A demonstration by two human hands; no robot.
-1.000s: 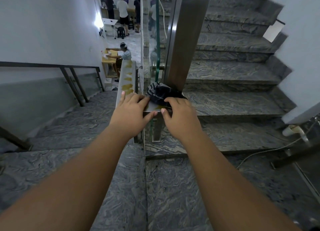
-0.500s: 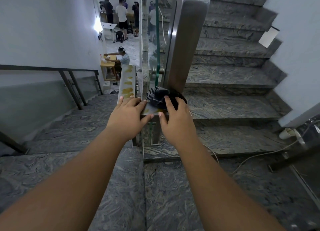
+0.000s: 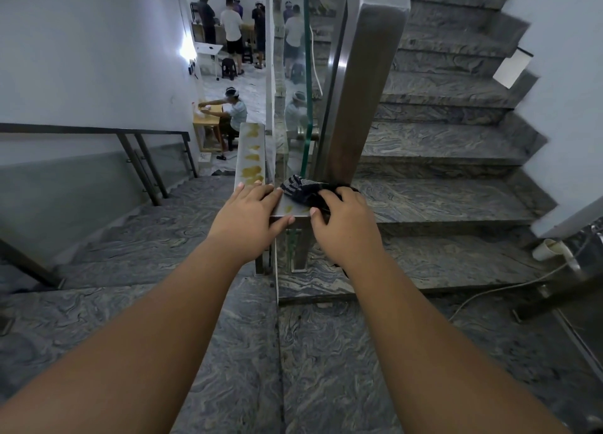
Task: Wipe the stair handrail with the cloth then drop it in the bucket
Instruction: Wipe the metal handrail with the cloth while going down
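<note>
Pressing cloth (image 3: pixel 301 189) at handrail (image 3: pixel 249 153) corner

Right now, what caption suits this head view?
Right hand presses a dark cloth on the stained handrail; left hand rests flat beside it.

Left hand (image 3: pixel 248 216) flat on handrail (image 3: pixel 249 154), right hand (image 3: pixel 346 226) pressing cloth (image 3: pixel 301 189)

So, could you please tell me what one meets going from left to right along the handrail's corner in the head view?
Wall-side railing → left hand → cloth → right hand → paper cup on the floor at the far right.
</note>
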